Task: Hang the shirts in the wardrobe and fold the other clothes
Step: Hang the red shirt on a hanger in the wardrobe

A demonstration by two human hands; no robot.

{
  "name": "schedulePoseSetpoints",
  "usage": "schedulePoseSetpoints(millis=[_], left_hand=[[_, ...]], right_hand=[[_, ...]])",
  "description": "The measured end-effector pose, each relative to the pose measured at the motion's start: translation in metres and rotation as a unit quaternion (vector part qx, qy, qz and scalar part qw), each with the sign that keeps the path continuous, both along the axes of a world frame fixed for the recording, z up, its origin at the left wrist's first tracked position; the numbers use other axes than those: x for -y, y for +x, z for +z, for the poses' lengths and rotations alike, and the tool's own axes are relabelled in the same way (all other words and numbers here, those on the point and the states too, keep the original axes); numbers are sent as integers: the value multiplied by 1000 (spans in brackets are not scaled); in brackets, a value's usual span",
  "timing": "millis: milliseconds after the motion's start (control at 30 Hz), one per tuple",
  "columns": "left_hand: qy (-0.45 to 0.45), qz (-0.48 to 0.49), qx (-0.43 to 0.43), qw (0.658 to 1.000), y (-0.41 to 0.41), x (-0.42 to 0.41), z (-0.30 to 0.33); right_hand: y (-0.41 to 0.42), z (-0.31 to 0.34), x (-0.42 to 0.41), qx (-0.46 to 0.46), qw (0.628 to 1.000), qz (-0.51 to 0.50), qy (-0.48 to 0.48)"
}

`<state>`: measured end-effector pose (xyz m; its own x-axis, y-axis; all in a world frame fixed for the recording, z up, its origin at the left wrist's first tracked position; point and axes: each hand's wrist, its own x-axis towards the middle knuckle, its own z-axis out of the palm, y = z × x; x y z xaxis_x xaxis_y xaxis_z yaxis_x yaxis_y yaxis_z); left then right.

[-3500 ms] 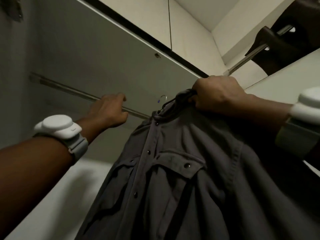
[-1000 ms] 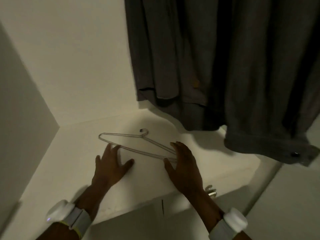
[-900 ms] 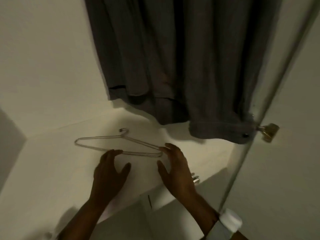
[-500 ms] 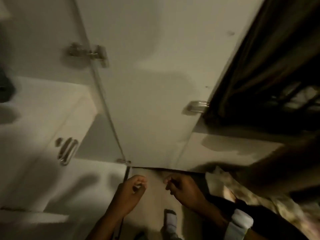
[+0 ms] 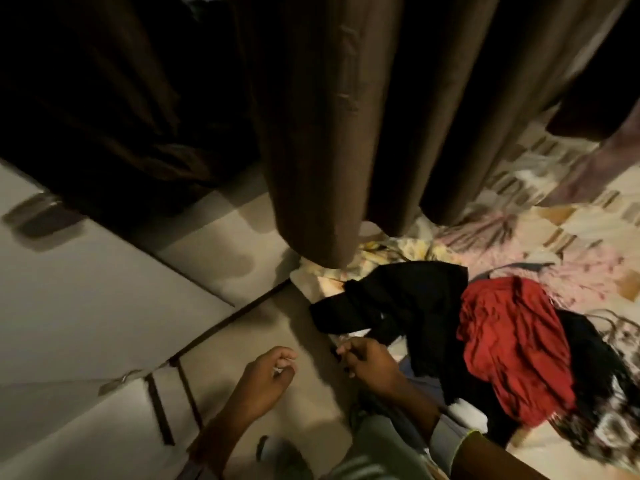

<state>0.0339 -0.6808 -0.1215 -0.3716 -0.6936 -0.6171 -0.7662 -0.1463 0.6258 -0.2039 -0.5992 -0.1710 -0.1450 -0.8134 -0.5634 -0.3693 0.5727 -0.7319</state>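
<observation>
At four o'clock on the bed [image 5: 571,216]: black garment [image 5: 398,299] and red garment [image 5: 512,344] lying heaped, unfolded. Left hand [image 5: 266,379] and right hand [image 5: 370,362] hovering loosely curled, holding nothing. Risk: overlapping cloth dragging its neighbour along

No text, label, brand, number or sign can be read anywhere in the view; the picture is dim and blurred.
</observation>
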Motion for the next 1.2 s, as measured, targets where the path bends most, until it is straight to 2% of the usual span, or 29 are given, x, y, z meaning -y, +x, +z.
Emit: schedulePoseSetpoints(millis=[100, 233, 333, 467, 567, 700, 833, 933, 967, 1033, 1067, 1100, 1200], left_hand=[[35, -43, 14, 998, -66, 0, -18], [23, -113, 47, 992, -141, 5, -37], [31, -170, 54, 983, -190, 10, -54], [62, -227, 71, 969, -247, 12, -84], [69, -249, 82, 963, -272, 13, -103], [80, -247, 82, 962, -292, 13, -126], [85, -254, 76, 961, -292, 9, -132], [63, -254, 67, 963, -282, 3, -122], [50, -258, 57, 963, -277, 2, -116], [15, -267, 12, 963, -268, -1, -103], [-3, -274, -26, 961, -263, -1, -95], [-17, -285, -63, 956, -260, 0, -81], [-56, -332, -144, 930, -247, 3, -24]], right_hand=[[-62, -26, -15, 5, 998, -50, 36], [-140, -73, -36, -27, 988, -120, 97], [-186, -112, -47, -86, 965, -205, 137], [-232, -150, -58, -201, 917, -295, 176], [-251, -176, -60, -229, 901, -309, 200], [-269, -209, -60, -249, 900, -274, 231], [-284, -210, -62, -303, 892, -281, 183], [-288, -168, -61, -240, 889, -357, 156], [-285, -147, -58, -176, 894, -392, 126], [-268, -88, -44, 77, 888, -449, 66], [-254, -64, -41, 174, 880, -440, 37], [-239, -37, -37, 213, 888, -407, 7], [-186, 25, -28, 224, 930, -283, -65]])
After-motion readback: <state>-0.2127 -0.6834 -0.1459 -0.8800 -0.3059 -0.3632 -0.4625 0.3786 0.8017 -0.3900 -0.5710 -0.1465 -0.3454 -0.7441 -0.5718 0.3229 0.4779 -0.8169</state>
